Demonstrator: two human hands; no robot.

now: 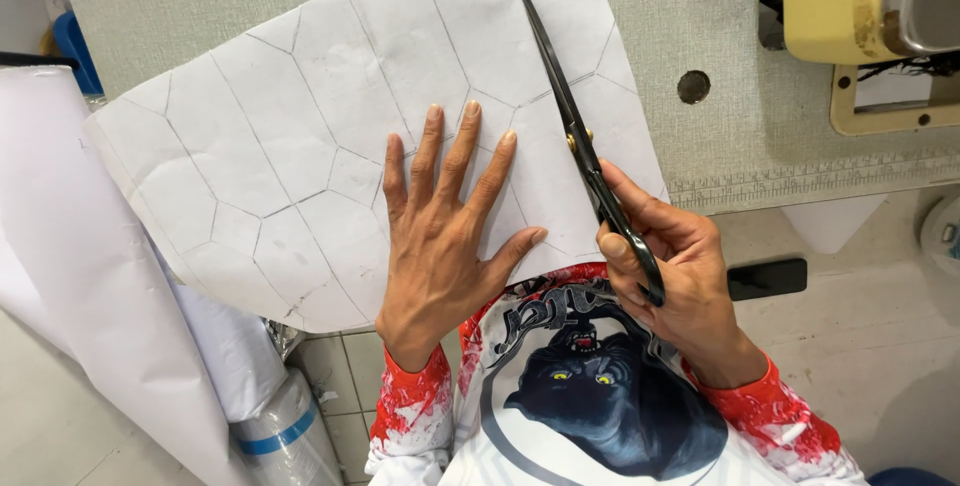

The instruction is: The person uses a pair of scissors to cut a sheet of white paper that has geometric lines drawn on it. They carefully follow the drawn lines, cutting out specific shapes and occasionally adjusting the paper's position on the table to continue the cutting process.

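From the head view I see my left hand (445, 236) spread flat, fingers wide, pressing down the white pattern sheet (300, 136) at the centre of the frame. My right hand (675, 276), lower right of centre, is closed around the handles of the black scissors (585, 151). Their long axis runs up and slightly left from that hand, with the blades closed or nearly so and lying on the sheet just right of my left fingertips. The sheet, marked with pencilled polygons, covers the grey-green table (740, 136) and overhangs its near edge. A cream sewing machine (840, 1) sits upper right; a white fabric roll (110, 276) leans at lower left.
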